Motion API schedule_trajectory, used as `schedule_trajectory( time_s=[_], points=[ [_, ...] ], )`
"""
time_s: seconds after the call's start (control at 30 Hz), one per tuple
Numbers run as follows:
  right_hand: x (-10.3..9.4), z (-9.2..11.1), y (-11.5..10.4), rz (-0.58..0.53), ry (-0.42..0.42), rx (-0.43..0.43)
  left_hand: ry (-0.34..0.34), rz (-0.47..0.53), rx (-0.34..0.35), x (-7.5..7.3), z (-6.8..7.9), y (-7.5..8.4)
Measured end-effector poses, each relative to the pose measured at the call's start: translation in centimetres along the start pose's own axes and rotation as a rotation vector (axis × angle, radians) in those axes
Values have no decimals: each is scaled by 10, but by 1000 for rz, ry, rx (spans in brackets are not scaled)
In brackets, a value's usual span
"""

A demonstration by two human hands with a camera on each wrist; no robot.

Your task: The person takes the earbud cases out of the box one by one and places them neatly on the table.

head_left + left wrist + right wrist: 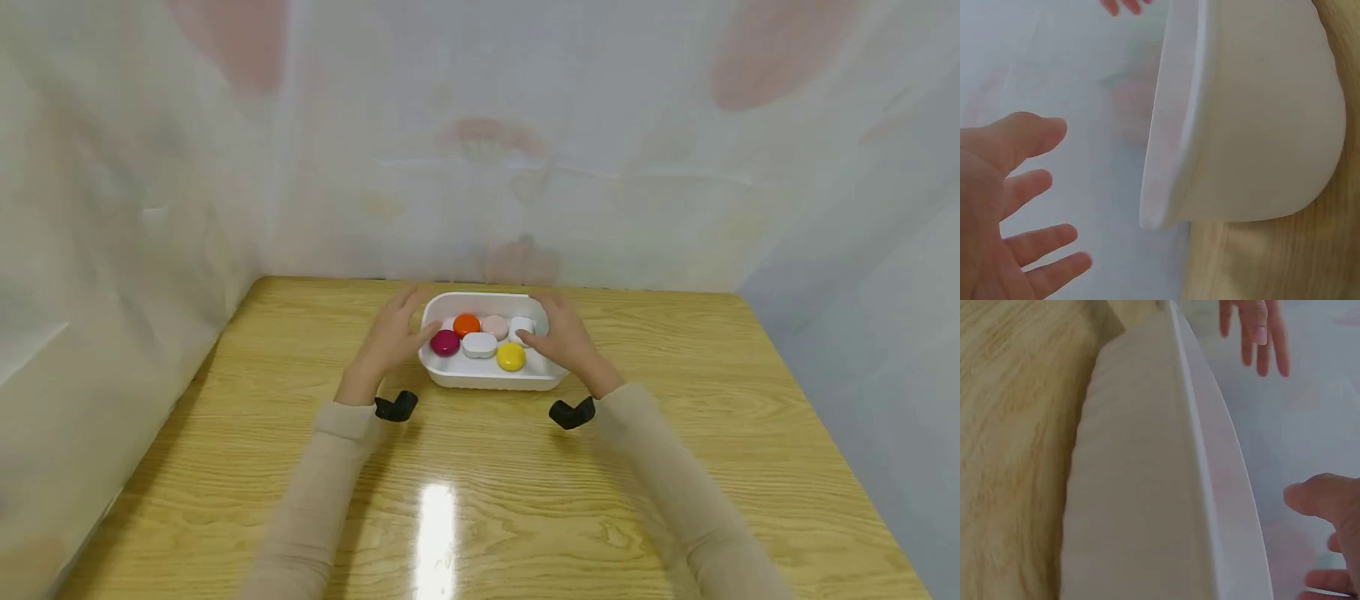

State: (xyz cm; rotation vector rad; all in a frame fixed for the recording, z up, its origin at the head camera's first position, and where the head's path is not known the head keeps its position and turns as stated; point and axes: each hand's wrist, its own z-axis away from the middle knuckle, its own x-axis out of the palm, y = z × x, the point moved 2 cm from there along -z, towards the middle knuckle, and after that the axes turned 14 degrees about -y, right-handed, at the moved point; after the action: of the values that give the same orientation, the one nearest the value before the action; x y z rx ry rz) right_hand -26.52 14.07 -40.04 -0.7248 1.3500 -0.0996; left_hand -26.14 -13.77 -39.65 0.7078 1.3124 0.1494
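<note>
Left hand [387, 340]: empty, fingers and thumb apart, beside the left end of the smooth, white, round-cornered tray [491, 382]. Tray sits on the wood-grained table [525, 483], containing rounded, coloured pieces [511, 357]. Right hand [564, 335]: empty, digits apart, at tray's right end.

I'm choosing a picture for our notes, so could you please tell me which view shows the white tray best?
The head view: it shows nearly the whole white tray, with the pieces inside. Both wrist views show only part of its walls and rim, close up, the pieces out of sight.
</note>
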Motion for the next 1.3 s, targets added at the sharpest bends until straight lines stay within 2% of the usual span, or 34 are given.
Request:
schedule_trajectory(
  time_s=[0.27, 0.37, 0.47, 0.6, 0.73, 0.93, 1.07, 1.3],
  points=[
    [21, -4, -9, -193, -160, -80, -103, 313, 56, 21, 8, -26],
    [28, -9, -11, -239, -190, -82, -166, 423, 59, 29, 12, -35],
    [34, -16, -10, -248, -196, -65, -199, 493, 79, 36, 15, -43],
    [42, -26, -8, -247, -206, -12, -203, 532, 111, 45, 16, -49],
    [47, -36, -7, -265, -210, 24, -200, 579, 100, 48, 16, -50],
    [54, -46, -5, -296, -206, 31, -200, 596, 74, 48, 16, -50],
    [59, -48, -5, -268, -204, 22, -215, 608, 46, 46, 19, -51],
    [61, -49, -7, -236, -254, 52, -240, 604, 79, 46, 20, -58]
  ],
)
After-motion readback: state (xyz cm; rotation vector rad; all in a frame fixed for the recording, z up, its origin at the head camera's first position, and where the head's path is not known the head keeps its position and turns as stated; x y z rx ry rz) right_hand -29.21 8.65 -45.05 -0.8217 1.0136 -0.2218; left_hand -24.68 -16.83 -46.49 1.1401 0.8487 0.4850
